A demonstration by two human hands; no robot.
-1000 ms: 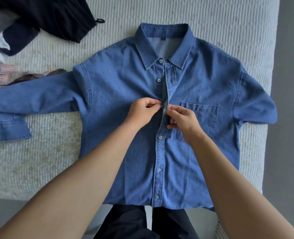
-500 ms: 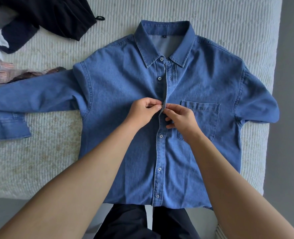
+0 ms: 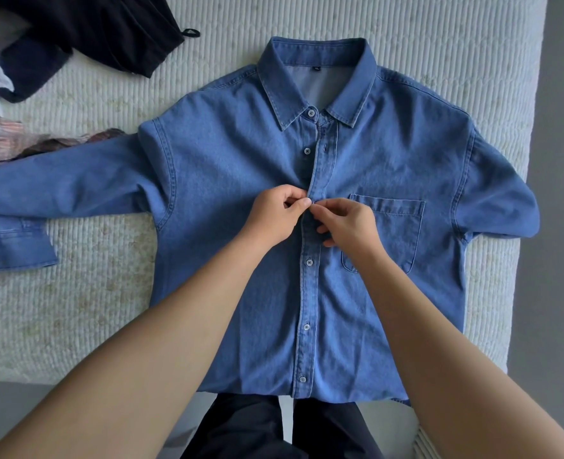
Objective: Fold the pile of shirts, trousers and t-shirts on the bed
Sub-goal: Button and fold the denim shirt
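A blue denim shirt lies face up and spread flat on the white bed, collar away from me, left sleeve stretched out to the left. My left hand and my right hand meet at the button placket at chest height. Both pinch the placket edges there, fingertips touching. The button between them is hidden by my fingers. The three lower buttons are closed; the one just above my hands is undone.
A black garment lies at the top left of the bed, and a striped reddish garment sits at the left edge behind the sleeve. The bed's right edge borders grey floor. My dark trouser legs stand at the near edge.
The gap in the placket between my hands has closed, and my fingertips have come together over the button spot. The shirt stays in place.
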